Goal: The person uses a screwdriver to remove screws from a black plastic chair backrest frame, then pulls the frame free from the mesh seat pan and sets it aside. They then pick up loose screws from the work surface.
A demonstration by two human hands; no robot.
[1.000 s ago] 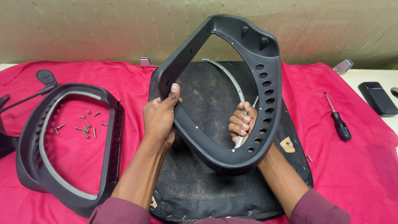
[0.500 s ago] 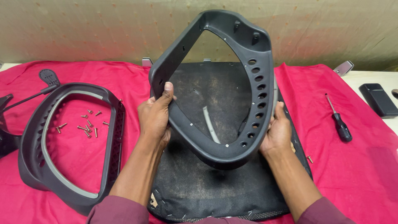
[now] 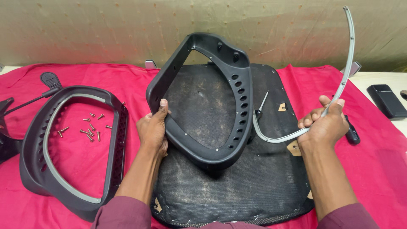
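gripping black frame (image 3: 212, 127) with left hand (image 3: 152, 131); right hand (image 3: 324, 127) is clasping grey strip (image 3: 345, 76), screwdriver (image 3: 259, 108) partly hidden.

I see both forearms reaching up from the bottom edge, sleeves pushed back near the elbows. My left hand (image 3: 152, 131) is upright, thumb pointing up on the near side and fingers wrapped out of sight behind, closed in a firm grip. My right hand (image 3: 324, 125) sits further out to the side and slightly higher, wrist bent a little, thumb raised on top and fingers curled under in what looks like a pinch. The hands are well apart.
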